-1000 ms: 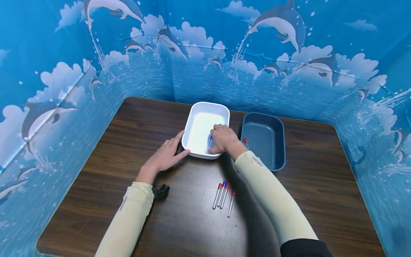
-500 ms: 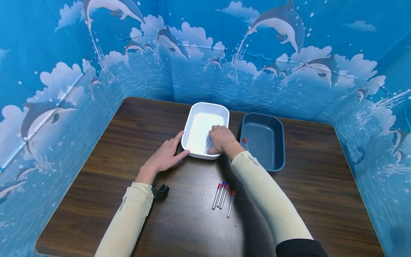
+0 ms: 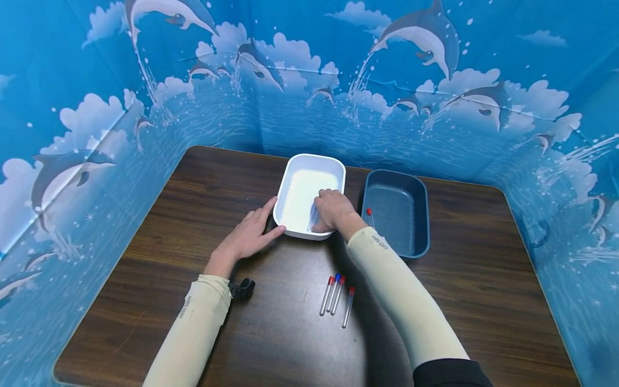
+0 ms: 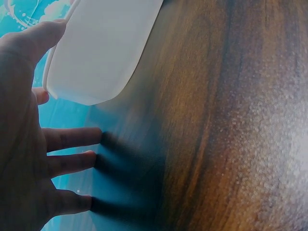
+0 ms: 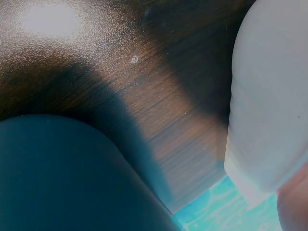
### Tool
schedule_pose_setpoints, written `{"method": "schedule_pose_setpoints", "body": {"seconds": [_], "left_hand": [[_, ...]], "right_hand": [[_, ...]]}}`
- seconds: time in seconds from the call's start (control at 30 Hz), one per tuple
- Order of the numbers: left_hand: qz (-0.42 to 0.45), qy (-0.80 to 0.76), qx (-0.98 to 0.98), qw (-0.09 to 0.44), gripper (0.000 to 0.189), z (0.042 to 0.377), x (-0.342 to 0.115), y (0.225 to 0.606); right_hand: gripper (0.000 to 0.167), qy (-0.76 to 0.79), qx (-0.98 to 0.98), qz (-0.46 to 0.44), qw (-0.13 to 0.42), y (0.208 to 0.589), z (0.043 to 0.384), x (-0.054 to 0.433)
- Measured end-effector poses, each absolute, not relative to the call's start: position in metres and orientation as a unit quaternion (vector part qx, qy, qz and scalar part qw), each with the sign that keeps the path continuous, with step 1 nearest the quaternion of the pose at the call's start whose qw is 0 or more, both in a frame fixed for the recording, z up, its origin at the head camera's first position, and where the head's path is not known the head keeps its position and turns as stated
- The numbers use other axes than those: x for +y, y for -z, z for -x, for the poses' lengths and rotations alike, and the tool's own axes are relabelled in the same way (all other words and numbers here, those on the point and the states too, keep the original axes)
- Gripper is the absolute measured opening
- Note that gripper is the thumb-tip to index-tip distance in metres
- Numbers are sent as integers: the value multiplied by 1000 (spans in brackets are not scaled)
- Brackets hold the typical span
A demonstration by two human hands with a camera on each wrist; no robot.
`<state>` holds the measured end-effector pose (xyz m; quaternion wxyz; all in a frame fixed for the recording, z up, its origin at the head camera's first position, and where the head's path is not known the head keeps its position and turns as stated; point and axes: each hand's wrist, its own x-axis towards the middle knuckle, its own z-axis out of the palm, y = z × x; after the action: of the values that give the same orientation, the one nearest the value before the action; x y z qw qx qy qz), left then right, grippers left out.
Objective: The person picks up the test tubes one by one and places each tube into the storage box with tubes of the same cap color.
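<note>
A white plastic tub (image 3: 301, 196) stands near the back of the table. My left hand (image 3: 247, 235) touches its near left corner, thumb and forefinger spread along the rim; in the left wrist view the other fingers of the left hand (image 4: 24, 125) extend straight over the table. Inside the tub my right hand (image 3: 332, 208) curls its fingers over a clear test tube (image 3: 312, 219) near the right wall, gripping its upper part. The fingers hide that end. Only a sliver of the right hand (image 5: 294, 202) shows in the right wrist view.
A dark blue tub (image 3: 401, 215) stands to the right, with a red-capped test tube (image 3: 369, 215) at its left side. Several capped tubes, including a blue-capped one (image 3: 335, 293), lie on the brown wooden table (image 3: 271, 333). A dolphin-print curtain (image 3: 300, 107) surrounds the table.
My right hand and forearm have shifted slightly left inside the white tub. The tube's blue cap, visible earlier, is now hidden under the fingers. My left hand has stayed in place.
</note>
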<state>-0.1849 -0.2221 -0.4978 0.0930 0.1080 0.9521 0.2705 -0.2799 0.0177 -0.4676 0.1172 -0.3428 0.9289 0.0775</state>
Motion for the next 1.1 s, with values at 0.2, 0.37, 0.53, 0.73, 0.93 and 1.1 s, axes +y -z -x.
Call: {"method": "schedule_pose_setpoints", "body": {"seconds": [0.2, 0.37, 0.53, 0.73, 0.93, 1.1], "left_hand": [[-108, -272, 952, 90, 89, 185, -222, 498], [-109, -272, 952, 89, 89, 185, -222, 499], [-110, -272, 952, 90, 89, 185, -222, 497], [-112, -271, 952, 86, 89, 185, -222, 497], [-114, -271, 952, 85, 88, 185, -222, 498], [-110, -271, 952, 88, 89, 185, -222, 499]], "right_hand": [[69, -76, 930, 338, 126, 466, 281, 18], [69, -76, 930, 336, 131, 467, 281, 18], [71, -76, 929, 336, 134, 468, 281, 18], [71, -75, 928, 338, 138, 468, 281, 18], [72, -76, 929, 336, 136, 469, 282, 18], [72, -75, 929, 334, 139, 469, 281, 18]]}}
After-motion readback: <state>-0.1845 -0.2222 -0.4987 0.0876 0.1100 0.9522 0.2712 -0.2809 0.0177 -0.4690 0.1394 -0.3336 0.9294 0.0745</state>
